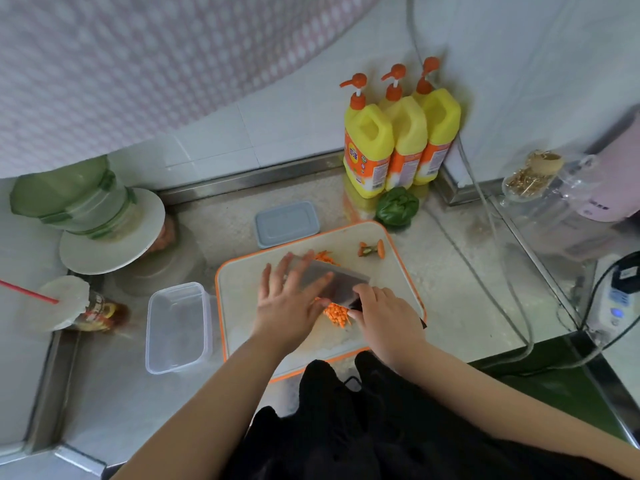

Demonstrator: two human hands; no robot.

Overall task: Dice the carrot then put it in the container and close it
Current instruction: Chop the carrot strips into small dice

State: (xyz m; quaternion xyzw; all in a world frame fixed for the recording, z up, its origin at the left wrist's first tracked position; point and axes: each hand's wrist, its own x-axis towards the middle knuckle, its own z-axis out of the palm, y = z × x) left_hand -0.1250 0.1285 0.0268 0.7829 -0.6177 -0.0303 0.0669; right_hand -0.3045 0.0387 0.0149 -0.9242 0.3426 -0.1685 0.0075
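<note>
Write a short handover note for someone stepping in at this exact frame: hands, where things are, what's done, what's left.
Right hand grips the cleaver handle; left hand lies flat on the blade, fingers straight.
Diced carrot is piled on the cutting board under the blade; some shreds and the carrot end lie farther back.
Container sits open and empty left of the board; its lid lies behind the board.
Done: most dicing.
Left: finish cutting, load the container, close it.

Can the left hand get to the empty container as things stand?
Probably yes. The left hand lies flat on the cleaver, holding nothing, and the container sits open just left of the cutting board, nothing between.
</note>
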